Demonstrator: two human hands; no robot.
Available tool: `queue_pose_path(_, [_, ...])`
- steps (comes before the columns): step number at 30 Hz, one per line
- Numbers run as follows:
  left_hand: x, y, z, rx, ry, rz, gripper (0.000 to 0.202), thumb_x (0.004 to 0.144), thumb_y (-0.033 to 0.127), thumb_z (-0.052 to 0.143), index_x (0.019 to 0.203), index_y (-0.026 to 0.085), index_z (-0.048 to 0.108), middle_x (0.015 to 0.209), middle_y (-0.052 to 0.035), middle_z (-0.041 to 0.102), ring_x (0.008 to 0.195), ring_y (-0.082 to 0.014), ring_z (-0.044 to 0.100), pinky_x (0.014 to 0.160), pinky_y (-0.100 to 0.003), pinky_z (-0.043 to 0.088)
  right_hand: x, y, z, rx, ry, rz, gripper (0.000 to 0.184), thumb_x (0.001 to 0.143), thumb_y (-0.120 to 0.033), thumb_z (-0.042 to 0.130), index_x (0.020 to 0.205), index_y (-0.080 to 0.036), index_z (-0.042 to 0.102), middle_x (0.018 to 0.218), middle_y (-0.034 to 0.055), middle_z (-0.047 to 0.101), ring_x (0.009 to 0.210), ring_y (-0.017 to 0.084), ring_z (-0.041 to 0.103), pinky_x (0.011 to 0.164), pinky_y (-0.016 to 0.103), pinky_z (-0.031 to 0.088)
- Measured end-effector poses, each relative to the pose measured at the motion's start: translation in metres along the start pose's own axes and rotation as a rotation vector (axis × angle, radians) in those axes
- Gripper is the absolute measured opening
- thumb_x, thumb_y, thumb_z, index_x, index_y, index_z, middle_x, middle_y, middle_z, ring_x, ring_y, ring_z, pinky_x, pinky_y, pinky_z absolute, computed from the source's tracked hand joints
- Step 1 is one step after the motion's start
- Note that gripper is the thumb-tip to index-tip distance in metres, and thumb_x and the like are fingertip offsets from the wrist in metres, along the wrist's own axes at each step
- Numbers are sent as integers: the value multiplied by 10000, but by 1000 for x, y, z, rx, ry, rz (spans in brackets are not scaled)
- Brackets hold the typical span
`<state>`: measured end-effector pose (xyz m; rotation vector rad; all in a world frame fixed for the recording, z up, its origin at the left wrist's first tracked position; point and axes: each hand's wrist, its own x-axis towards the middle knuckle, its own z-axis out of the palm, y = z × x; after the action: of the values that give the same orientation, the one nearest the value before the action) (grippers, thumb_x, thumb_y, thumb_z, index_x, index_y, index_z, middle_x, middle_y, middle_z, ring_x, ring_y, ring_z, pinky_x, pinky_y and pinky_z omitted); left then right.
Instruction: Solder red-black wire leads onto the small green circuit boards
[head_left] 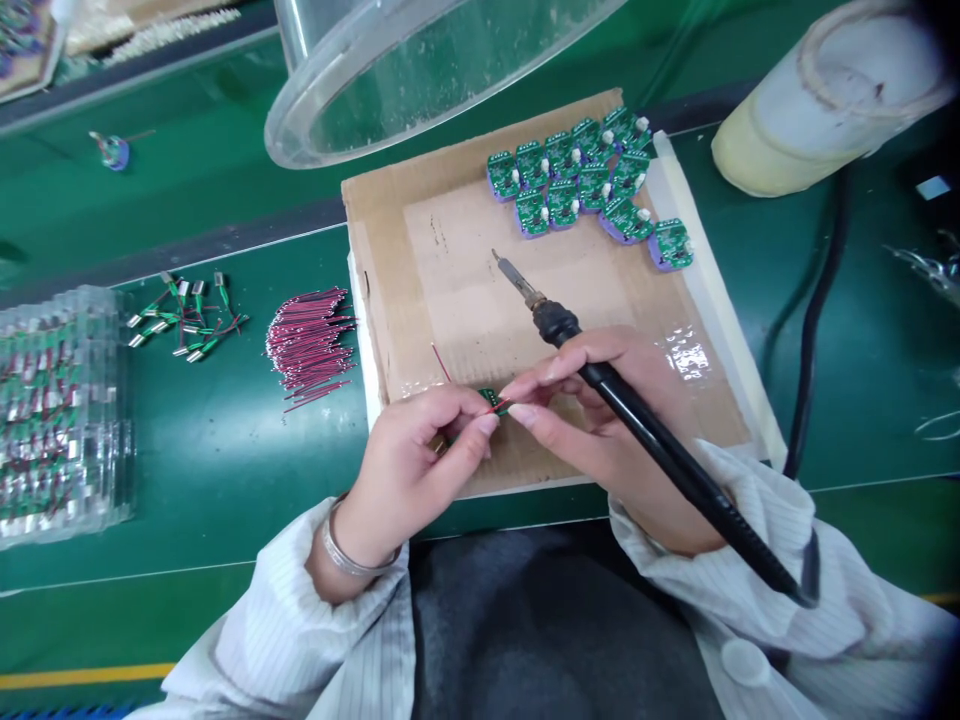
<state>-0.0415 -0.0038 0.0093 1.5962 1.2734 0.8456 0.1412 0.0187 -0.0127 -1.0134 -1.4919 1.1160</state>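
Observation:
Above the front of a cardboard sheet (450, 280), my left hand (416, 440) is closed, thumb and forefinger pinching around a small green circuit board (491, 397). A thin red wire (441, 361) sticks up beside those fingers. My right hand (600, 420) pinches a red wire end at the board with thumb and fingertip. The same hand carries a black-handled soldering iron (645, 425), its metal tip pointing up and left, away from the board. My fingers hide most of the board and whatever lies under it.
Several green boards with purple undersides (562, 200) lie at the sheet's back right. Left of it are a bundle of dark red wires (311, 345), loose wired parts (187, 315) and stacked clear trays (67, 420). A clear round-rimmed object (300, 130) overhangs the back; a whitish cylinder (787, 110) stands right.

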Motion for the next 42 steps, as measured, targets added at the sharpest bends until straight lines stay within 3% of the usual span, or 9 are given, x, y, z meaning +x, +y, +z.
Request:
queue_pose_path(3, [-5,-4,-10,46,57,-22,131,910,177,586,786,151,622,642,18,611,564,-67,538,534,-169,428,2,1,-2,-171,-43,-81,241,794,-133,700,942,-247,548,872,-4,706,793,159,703,693,283,587])
queue_pose_path(7, [-12,-11,-24,56,138,-116,128,924,211,579,808,164,606,633,28,578,552,-75,514,510,-184,410,3,11,-4,-510,-256,-167,267,810,-127,649,1024,-244,539,1020,13,710,927,179,678,798,306,549])
queue_pose_path(10, [-16,-14,-28,69,123,-149,127,923,229,582,814,168,606,633,30,563,553,-78,506,506,-190,402,1,17,-2,-547,-398,-150,256,843,-143,613,1066,-247,542,1060,20,696,919,180,671,778,300,533])
queue_pose_path(12, [-16,-14,-27,85,86,-147,134,922,230,579,807,168,609,640,29,559,560,-78,504,509,-194,392,0,17,-1,-541,-421,-149,239,852,-149,611,1063,-245,551,1048,18,697,888,167,670,759,283,528])
queue_pose_path(18, [-10,-11,-17,56,-20,-106,111,911,199,568,821,157,617,662,25,564,581,-73,498,556,-200,396,3,5,1,-454,-257,-132,192,808,-168,688,954,-231,581,884,-17,712,734,112,659,707,238,543])
queue_pose_path(22, [-8,-9,-10,-22,-57,-126,110,911,222,579,833,154,616,653,22,563,589,-81,500,555,-205,398,4,1,0,-329,-183,-132,232,763,-125,727,896,-241,577,845,-48,709,749,109,685,682,224,553])
queue_pose_path(30, [-6,-4,-4,-435,-75,-297,157,918,268,598,805,159,590,585,43,518,519,-63,433,491,-184,351,1,3,-2,-124,-156,-81,256,788,-108,712,925,-271,569,877,-34,663,819,155,703,737,306,583])
queue_pose_path(42, [-4,-4,0,-479,-111,-340,157,911,272,616,812,154,587,583,45,534,484,-45,410,438,-159,322,1,3,-1,-229,-96,-155,257,783,-164,750,905,-313,580,830,-65,651,747,146,697,639,299,558])
